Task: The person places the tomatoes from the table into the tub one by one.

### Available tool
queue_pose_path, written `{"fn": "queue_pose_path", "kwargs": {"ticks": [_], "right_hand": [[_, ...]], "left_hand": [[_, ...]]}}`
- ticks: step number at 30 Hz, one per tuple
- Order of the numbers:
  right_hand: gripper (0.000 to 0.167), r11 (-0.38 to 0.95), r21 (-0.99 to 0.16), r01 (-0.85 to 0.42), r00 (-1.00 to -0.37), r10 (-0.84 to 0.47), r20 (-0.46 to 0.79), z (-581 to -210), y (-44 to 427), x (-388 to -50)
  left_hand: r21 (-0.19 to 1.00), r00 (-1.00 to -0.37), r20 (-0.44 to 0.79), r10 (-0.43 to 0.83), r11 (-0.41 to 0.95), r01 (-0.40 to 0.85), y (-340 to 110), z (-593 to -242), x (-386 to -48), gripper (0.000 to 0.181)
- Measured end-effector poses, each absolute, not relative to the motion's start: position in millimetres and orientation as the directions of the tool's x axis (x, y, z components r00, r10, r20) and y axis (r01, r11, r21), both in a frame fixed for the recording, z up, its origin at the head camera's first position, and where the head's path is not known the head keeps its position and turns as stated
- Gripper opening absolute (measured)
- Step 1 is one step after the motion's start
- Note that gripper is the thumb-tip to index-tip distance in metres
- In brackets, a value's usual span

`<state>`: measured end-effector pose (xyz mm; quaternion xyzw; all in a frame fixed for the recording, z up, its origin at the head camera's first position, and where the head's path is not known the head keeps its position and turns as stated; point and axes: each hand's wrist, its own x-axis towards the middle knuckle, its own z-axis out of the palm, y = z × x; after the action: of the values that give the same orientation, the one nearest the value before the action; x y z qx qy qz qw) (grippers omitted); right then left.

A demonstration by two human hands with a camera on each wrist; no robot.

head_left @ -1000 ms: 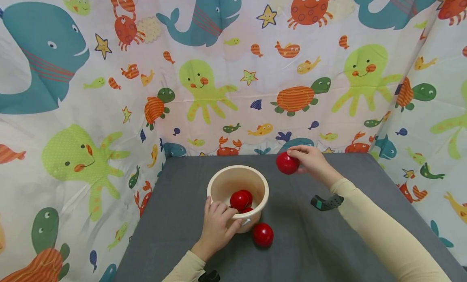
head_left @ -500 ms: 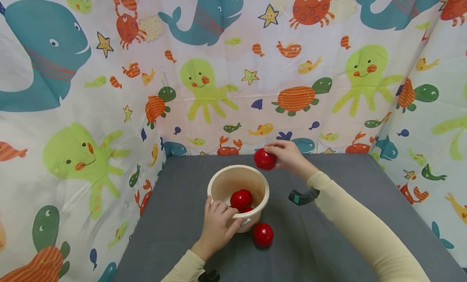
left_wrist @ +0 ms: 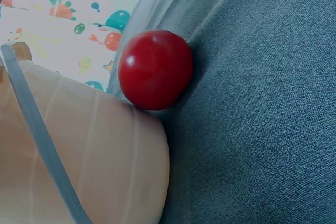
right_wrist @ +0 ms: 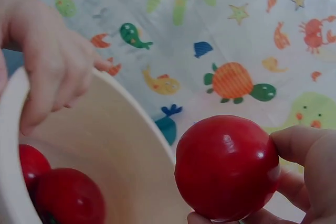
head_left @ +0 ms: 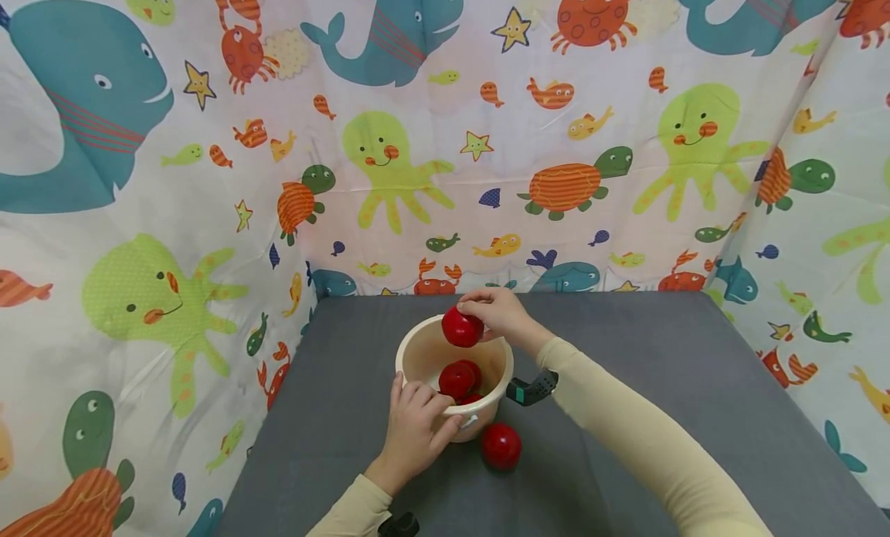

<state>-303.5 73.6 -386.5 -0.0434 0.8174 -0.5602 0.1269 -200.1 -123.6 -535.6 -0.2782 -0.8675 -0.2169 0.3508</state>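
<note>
My right hand (head_left: pixel 504 318) pinches a shiny, round red tomato-like fruit (head_left: pixel 462 327) above the far side of a cream bucket (head_left: pixel 421 353). The right wrist view shows the thumb and fingers around that fruit (right_wrist: pixel 227 169), close to the bucket's rim. My left hand (head_left: pixel 415 427) grips the near left rim, with fingers over the inside and the thumb outside. Several similar red fruits (head_left: pixel 456 380) lie in the bucket, partly hidden by the rim and fingers. One more red fruit (head_left: pixel 501 446) rests on the table against the bucket's near right side.
A grey cloth (head_left: pixel 626 351) covers the table. White curtains (head_left: pixel 487 181) printed with sea animals stand behind and at both sides. In the left wrist view a pale handle (left_wrist: pixel 42 135) hangs along the bucket's outer wall.
My right hand has carried its red tomato-like fruit leftward from beyond the bucket's right side to above its opening. The left hand, the bucket and the fruit on the table stay in place.
</note>
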Motion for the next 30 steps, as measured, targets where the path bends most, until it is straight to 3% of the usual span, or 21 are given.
{"fn": "queue_pose_path", "kwargs": {"ticks": [16,30], "right_hand": [[0.031,0.448,-0.892,0.064,-0.958,-0.224,-0.181,-426.8,52.1,-290.9],[0.028,0.473,-0.878,0.074,-0.955,-0.219,-0.199,-433.7,49.4,-287.2]], "left_hand": [[0.195,-0.624,0.707,0.332,0.757,0.624,-123.3,-531.9,-197.7,0.021],[0.188,-0.626,0.707,0.329,0.766,0.615,-123.2,-531.5,-197.6,0.020]]}}
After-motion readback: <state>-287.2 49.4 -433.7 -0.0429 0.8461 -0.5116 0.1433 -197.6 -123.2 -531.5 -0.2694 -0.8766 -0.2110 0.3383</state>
